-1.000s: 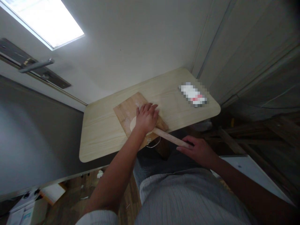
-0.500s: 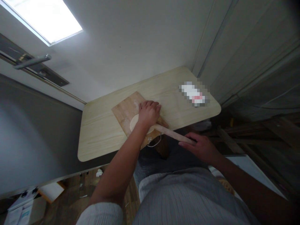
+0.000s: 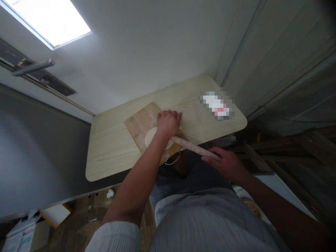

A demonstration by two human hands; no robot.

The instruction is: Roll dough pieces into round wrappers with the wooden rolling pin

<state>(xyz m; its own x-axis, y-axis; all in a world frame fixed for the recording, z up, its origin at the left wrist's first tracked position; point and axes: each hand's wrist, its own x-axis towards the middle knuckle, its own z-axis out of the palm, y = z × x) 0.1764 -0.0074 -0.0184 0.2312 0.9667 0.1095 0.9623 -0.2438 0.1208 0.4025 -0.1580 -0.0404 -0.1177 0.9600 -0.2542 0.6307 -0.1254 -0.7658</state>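
A pale wooden rolling pin slants across the near right edge of a wooden cutting board. My right hand is closed around its near end, out past the table edge. Over the board, my left hand lies palm down with curled fingers, pressing on the pin's far part. That end of the pin is hidden beneath the hand and wrist. A flat, round sheet of dough lies on the board, partly covered by my left hand and forearm. White flour traces mark the board.
The board rests on a light wood table against a white door with a metal handle. A blurred-out white and red item lies at the table's right. Below left are a box and a crumpled white scrap on the floor.
My left hand has slid slightly away from me and to the right, its fingers more curled. The rolling pin and my right hand have shifted a little to the right.
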